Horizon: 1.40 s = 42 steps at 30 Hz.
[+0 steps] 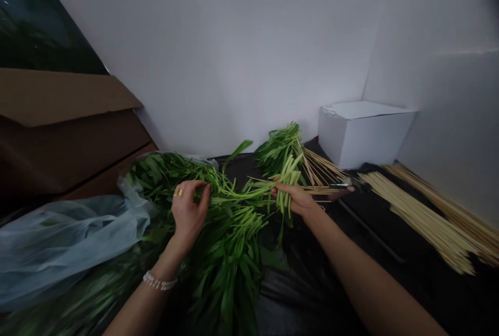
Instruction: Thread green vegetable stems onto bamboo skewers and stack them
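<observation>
Cardboard box [74, 149] at nine o'clock, filmy plastic bag [74, 242] at eight, leafy greens [230, 268] at six: between them, two hands at work. The right hand [297, 198] closes around a stem bunch [289, 172] just off centre toward four o'clock; the left hand [190, 208] curls beside loose stems, any pinch unclear. A slack grip could let the bunch fan apart; tangled leaves or nearby thin sticks [317, 164] could snag a stem and snap it.
</observation>
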Tool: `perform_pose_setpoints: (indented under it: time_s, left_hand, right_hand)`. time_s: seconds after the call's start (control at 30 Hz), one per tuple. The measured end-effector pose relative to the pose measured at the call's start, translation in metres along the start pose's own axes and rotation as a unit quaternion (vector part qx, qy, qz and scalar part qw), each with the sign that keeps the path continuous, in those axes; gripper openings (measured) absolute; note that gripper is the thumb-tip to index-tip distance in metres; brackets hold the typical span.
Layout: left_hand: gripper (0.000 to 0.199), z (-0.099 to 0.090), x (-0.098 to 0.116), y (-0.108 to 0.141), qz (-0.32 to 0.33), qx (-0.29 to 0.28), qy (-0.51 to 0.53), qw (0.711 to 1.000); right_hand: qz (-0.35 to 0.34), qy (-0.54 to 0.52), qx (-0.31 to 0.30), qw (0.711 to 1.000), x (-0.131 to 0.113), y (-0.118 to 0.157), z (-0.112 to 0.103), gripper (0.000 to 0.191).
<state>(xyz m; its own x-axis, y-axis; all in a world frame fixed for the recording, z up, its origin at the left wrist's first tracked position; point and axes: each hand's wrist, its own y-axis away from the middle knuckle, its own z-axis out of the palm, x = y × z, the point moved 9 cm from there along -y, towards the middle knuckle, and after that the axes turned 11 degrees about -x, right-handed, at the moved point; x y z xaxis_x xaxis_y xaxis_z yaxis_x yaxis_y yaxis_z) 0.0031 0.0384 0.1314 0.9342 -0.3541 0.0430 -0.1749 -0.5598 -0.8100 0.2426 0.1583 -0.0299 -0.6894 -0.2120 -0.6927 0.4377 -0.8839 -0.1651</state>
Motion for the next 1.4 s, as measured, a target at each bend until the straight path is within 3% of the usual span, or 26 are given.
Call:
perform_pose_setpoints:
  time_s: [0.1, 0.23, 0.33, 0.43, 0.77, 0.93, 1.07, 1.17, 1.27, 1.33, 1.4]
  left_hand:
    - [0.012, -0.006, 0.002, 0.006, 0.002, 0.029, -0.011, 1.000]
    - [0.011, -0.005, 0.022, 0.010, 0.074, 0.031, -0.058, 0.995]
    - [0.008, 0.003, 0.042, 0.012, 0.143, -0.011, -0.107, 0.984]
    - [0.020, 0.019, 0.054, 0.014, 0.190, -0.085, -0.130, 0.969]
    - [0.033, 0.061, 0.048, 0.013, 0.199, -0.262, -0.127, 0.936]
    - [0.017, 0.064, 0.049, 0.007, 0.199, -0.267, -0.128, 0.934]
    - [0.015, 0.063, 0.049, 0.004, 0.193, -0.247, -0.121, 0.942]
    - [0.014, 0.060, 0.039, 0.000, 0.136, -0.223, -0.070, 0.963]
    - [0.013, 0.057, 0.001, -0.011, -0.023, -0.181, 0.039, 0.983]
    - [0.014, 0.053, -0.041, -0.015, -0.171, -0.137, 0.156, 0.963]
    - [0.014, 0.047, -0.082, -0.014, -0.299, -0.064, 0.285, 0.908]
  right_hand:
    - [0.001, 0.001, 0.003, 1.000, 0.001, -0.001, -0.001, 0.029]
    - [-0.002, 0.010, 0.013, 1.000, 0.001, -0.001, -0.003, 0.029]
    - [-0.003, 0.011, 0.016, 1.000, 0.001, -0.001, -0.003, 0.029]
    - [-0.002, 0.014, 0.021, 1.000, 0.001, 0.000, -0.002, 0.030]
    - [-0.005, 0.040, 0.019, 0.999, -0.002, 0.000, 0.004, 0.029]
    - [0.000, 0.051, 0.023, 0.998, -0.002, 0.001, 0.005, 0.030]
    - [0.002, 0.067, 0.007, 0.998, 0.001, 0.002, 0.012, 0.031]
    - [0.001, 0.067, 0.002, 0.998, 0.006, 0.002, 0.017, 0.030]
    - [0.000, 0.063, -0.010, 0.998, 0.012, 0.001, 0.020, 0.030]
    - [-0.003, 0.048, -0.005, 0.999, 0.012, -0.001, 0.015, 0.030]
    - [-0.014, 0.017, 0.025, 0.999, 0.007, -0.002, 0.002, 0.029]
